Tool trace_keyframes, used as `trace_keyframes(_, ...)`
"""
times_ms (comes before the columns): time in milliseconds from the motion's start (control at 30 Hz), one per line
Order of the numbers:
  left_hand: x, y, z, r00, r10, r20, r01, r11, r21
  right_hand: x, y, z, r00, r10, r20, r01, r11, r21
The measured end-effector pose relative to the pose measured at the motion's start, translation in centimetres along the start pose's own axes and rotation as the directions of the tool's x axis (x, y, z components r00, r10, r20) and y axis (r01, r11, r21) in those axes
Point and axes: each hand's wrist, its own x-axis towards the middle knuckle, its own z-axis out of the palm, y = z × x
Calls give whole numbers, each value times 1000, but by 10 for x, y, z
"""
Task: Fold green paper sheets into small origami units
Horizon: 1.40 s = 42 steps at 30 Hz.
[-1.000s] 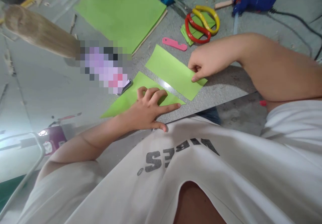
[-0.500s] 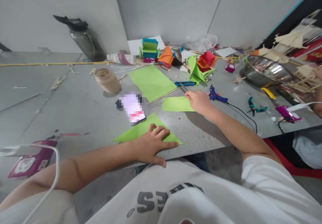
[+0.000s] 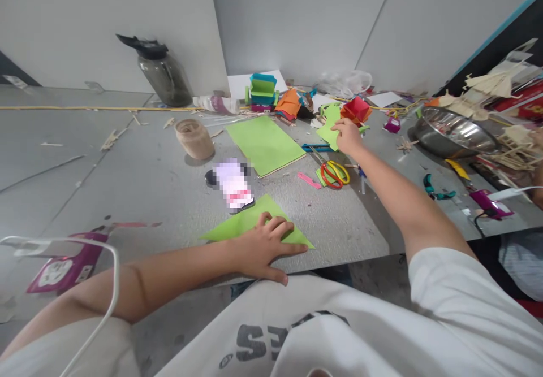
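Note:
My left hand [image 3: 263, 247] lies flat with its fingers spread on a green paper triangle [image 3: 237, 227] near the table's front edge. My right hand [image 3: 350, 137] reaches to the back right, its fingers closed on a green piece of paper [image 3: 328, 134]. Scissors [image 3: 333, 174] with red and yellow handles rest on the table below that hand, over a small green piece. A slim pink tool [image 3: 309, 181] lies beside them. Larger green sheets [image 3: 267, 145] are stacked left of the scissors, and a blue cutter [image 3: 316, 148] lies at their right corner.
A phone [image 3: 233, 185], an open jar [image 3: 194, 138] and a dark bottle [image 3: 165, 77] stand or lie left of the sheets. Folded paper models [image 3: 263, 90] line the back. At right are a metal bowl [image 3: 453, 131], pliers [image 3: 436, 189] and a purple power strip [image 3: 492, 204].
My right hand has moved up and away from the front, taking the green strip to the back. The scissors it held now lie on the table. My left hand stays on the triangle.

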Motion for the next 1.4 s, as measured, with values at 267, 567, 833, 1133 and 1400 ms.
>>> trace_keyframes(267, 0, 2, 0, 1000, -6, 20, 6, 1000, -14, -18, -4, 0, 978, 204, 41, -191, 959, -209)
trace_keyframes(567, -1, 1, 2, 1000, -2, -7, 2, 1000, -15, 22, -20, 7, 889, 457, -38, -424, 789, -444)
trace_keyframes(833, 0, 3, 1, 1000, -5, -1, 5, 1000, 0, 39, -38, -2, 891, 412, 192, -245, 792, -559)
trace_keyframes(1133, 1, 6, 1, 1000, -20, -7, 20, 1000, -22, 47, -52, -15, 898, 366, 244, -182, 813, -553)
trace_keyframes(1400, 1, 6, 0, 1000, -27, -3, 27, 999, -30, 53, -41, -8, 899, 424, 106, -301, 777, -552)
